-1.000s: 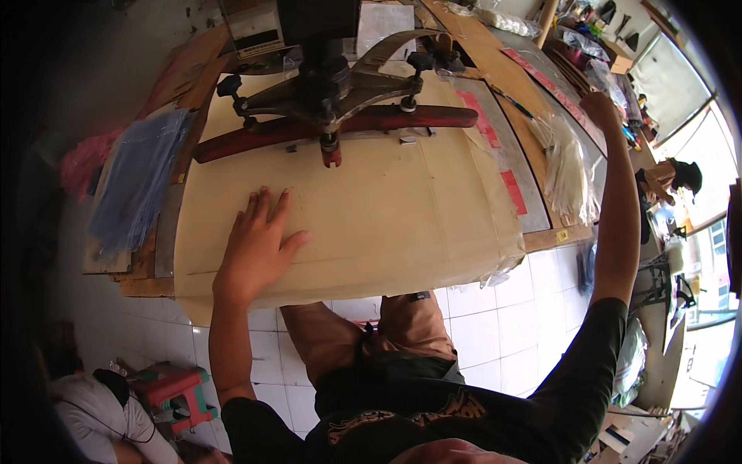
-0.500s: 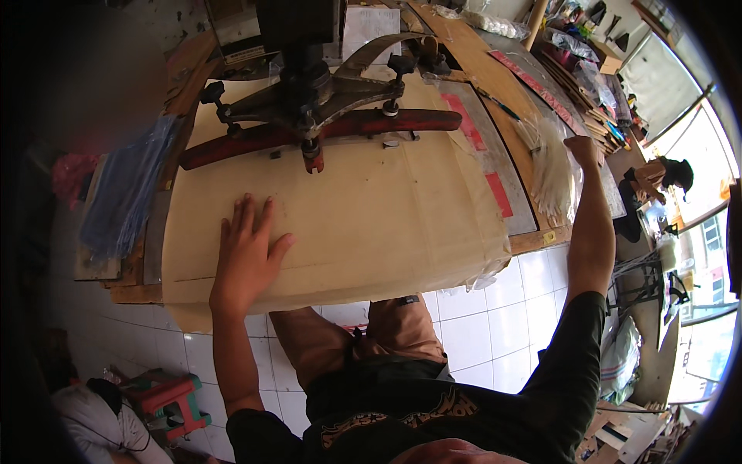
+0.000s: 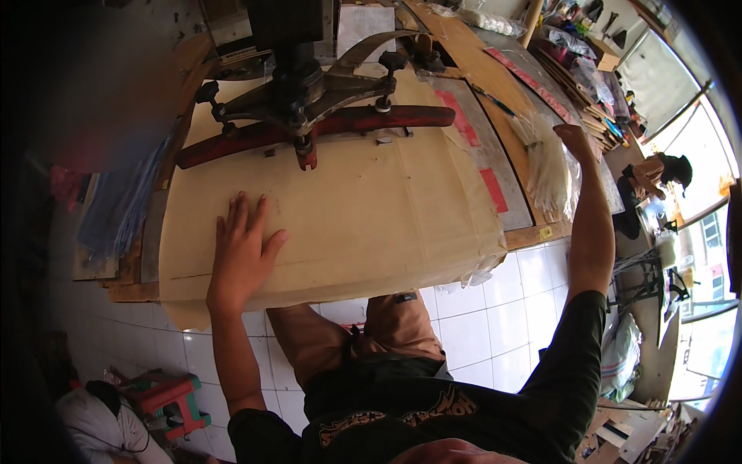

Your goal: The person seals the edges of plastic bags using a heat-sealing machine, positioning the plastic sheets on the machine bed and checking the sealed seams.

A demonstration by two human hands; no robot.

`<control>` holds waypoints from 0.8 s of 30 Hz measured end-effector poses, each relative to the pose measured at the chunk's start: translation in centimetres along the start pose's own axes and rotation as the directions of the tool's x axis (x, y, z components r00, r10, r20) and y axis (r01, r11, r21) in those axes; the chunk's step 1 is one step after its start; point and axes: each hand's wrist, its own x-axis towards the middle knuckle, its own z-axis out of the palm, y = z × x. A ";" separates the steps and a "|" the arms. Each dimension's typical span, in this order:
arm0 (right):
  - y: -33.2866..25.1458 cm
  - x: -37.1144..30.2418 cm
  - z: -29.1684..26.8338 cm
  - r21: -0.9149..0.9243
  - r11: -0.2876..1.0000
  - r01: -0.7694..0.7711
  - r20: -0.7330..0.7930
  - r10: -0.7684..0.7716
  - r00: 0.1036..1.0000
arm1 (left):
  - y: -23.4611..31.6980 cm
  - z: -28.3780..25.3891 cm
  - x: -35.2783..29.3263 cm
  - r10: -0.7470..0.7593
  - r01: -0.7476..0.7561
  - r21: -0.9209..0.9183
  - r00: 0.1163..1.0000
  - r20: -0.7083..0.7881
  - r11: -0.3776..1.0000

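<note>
Two hands are at work: the left hand (image 3: 241, 251), fingers spread flat, presses the tan sheet (image 3: 371, 209) at seven o'clock; the right hand (image 3: 576, 141) pinches clear plastic bags (image 3: 550, 174) at three o'clock.

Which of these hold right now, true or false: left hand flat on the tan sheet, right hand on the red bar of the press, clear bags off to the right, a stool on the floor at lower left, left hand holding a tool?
1. The left hand lies flat on the tan sheet. True.
2. The right hand holds the red bar of the press. False: it is far to the right, at the bundle of clear plastic bags.
3. The clear bags lie right of the tan sheet. True.
4. A red and green stool stands on the floor at lower left. True.
5. The left hand holds a tool. False: its fingers are spread open and it holds nothing.
</note>
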 end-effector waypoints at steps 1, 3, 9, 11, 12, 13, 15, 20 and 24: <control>-0.9 -0.1 0.6 -0.007 1.000 -0.025 0.026 0.025 0.999 | -0.1 -0.1 -0.1 -0.008 0.008 0.010 1.000 0.004 1.000; -0.9 0.1 0.4 -0.047 0.999 -0.014 0.065 0.017 0.998 | -0.2 -0.1 -0.2 -0.013 0.013 0.007 1.000 -0.001 1.000; 0.9 3.5 -3.1 -0.158 0.987 -0.001 -0.132 -0.020 0.991 | 0.5 0.6 0.3 0.008 -0.009 -0.040 1.000 -0.025 0.999; -0.8 4.7 -4.9 0.078 0.996 -0.051 -0.215 0.066 0.974 | 0.8 0.7 0.6 0.014 -0.018 -0.079 0.998 -0.055 0.997; -5.4 4.7 -2.9 0.290 0.957 0.008 -0.196 0.051 0.979 | 0.4 -0.1 0.0 -0.013 0.007 -0.073 0.997 -0.075 0.997; -10.6 4.3 -2.5 0.482 0.874 0.060 -0.184 0.034 0.982 | 0.2 -0.9 -0.5 -0.030 0.022 -0.080 0.994 -0.102 0.997; -19.2 2.2 -4.2 0.712 0.690 0.132 -0.154 -0.030 0.988 | 1.8 -2.3 -0.1 0.074 -0.141 -0.255 0.963 -0.258 0.957; -35.2 -3.5 -2.9 0.935 0.355 -0.003 0.117 -0.299 0.947 | 8.5 -2.7 2.4 0.090 -0.439 -0.752 0.884 -0.458 0.491; -44.1 -9.0 0.6 0.916 0.258 -0.306 0.398 -0.509 0.763 | 12.6 -2.5 4.3 -0.044 -0.326 -0.945 0.945 -0.325 -0.019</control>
